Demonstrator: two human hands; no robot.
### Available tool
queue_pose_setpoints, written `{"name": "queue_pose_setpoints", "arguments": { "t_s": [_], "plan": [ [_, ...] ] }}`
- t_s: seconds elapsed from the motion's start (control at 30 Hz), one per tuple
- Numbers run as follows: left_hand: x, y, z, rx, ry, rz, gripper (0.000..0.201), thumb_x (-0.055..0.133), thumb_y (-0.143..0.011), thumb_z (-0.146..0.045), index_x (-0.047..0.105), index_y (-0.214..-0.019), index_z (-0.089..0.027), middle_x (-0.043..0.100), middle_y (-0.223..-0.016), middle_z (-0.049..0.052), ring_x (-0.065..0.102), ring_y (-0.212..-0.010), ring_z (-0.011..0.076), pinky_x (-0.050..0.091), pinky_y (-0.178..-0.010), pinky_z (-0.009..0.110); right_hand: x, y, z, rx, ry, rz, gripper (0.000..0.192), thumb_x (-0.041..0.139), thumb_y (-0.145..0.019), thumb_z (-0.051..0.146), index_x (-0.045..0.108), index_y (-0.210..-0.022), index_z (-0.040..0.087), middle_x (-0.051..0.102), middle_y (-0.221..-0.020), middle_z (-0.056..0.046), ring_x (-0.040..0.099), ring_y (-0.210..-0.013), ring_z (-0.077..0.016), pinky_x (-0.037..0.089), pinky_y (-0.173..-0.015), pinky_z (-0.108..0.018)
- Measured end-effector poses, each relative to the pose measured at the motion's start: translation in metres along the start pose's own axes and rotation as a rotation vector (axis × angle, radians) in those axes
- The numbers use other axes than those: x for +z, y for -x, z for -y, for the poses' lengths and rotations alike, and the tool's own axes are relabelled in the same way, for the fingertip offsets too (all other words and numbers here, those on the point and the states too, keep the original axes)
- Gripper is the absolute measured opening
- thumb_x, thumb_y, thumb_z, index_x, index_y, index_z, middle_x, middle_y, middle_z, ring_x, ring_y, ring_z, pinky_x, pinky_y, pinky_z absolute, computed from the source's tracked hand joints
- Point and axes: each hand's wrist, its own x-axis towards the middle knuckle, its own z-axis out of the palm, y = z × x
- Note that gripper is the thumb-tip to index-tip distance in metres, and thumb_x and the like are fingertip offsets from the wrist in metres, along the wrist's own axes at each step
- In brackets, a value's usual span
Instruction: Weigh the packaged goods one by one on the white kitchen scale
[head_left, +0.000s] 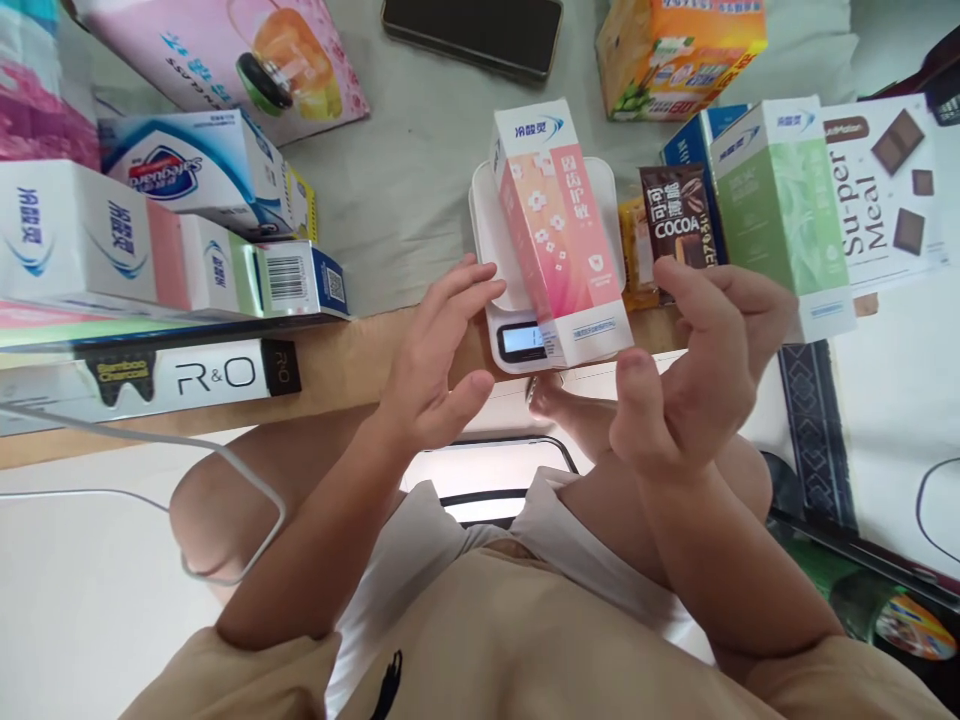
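Note:
A pink and white carton (pixel 564 235) with flower prints lies on a small white kitchen scale (pixel 486 225), set slightly aslant. The scale's lit display (pixel 519 341) is partly covered by the carton. My left hand (pixel 442 365) hovers at the scale's left edge, fingers spread, holding nothing. On the other side, my right hand (pixel 697 365) is raised with thumb and fingers apart, free of the carton. Just beyond its fingertips stands a brown cocoa snack packet (pixel 679 218), beside a green and white carton (pixel 780 215).
Stacked cartons (pixel 82 240) and a Safeguard box (pixel 184 175) crowd the left side. A black phone (pixel 476 35) lies at the back, near an orange box (pixel 682 55). A white Su-per Meal box (pixel 889 190) is at right. A pale cable (pixel 247 450) hangs at lower left.

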Motion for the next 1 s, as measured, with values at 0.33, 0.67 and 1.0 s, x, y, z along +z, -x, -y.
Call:
{"name": "queue_pose_setpoints", "arguments": {
  "t_s": [0.33,0.67,1.0],
  "plan": [
    [0.002,-0.001,0.0,0.017,-0.024,0.016,0.068,0.043,-0.102,-0.068,0.05,-0.154,-0.025,0.058,-0.153,0.018,0.055,-0.148,0.0385,0.049,-0.124,0.06,-0.002,0.003,0.002,-0.031,-0.028,0.071,0.049,0.06,-0.092,0.041,0.056,-0.138,0.025,0.054,-0.117,-0.011,0.058,-0.106,-0.0224,0.059,-0.086,-0.042],
    [0.001,0.001,0.001,0.02,-0.038,0.025,0.067,0.043,-0.102,-0.066,0.048,-0.155,-0.025,0.058,-0.152,0.019,0.055,-0.148,0.0371,0.05,-0.123,0.058,0.002,0.008,-0.002,0.053,0.092,0.174,0.044,0.064,-0.097,0.031,0.054,-0.14,0.031,0.056,-0.125,-0.011,0.06,-0.117,-0.0256,0.055,-0.107,-0.051],
    [0.002,-0.001,-0.001,0.02,-0.025,0.001,0.066,0.044,-0.103,-0.065,0.051,-0.152,-0.022,0.059,-0.15,0.02,0.055,-0.147,0.0341,0.051,-0.123,0.053,-0.001,0.01,-0.009,0.07,0.019,0.09,0.05,0.066,-0.091,0.033,0.057,-0.14,0.025,0.056,-0.125,-0.011,0.056,-0.12,-0.0254,0.056,-0.101,-0.048]
  ]
}}
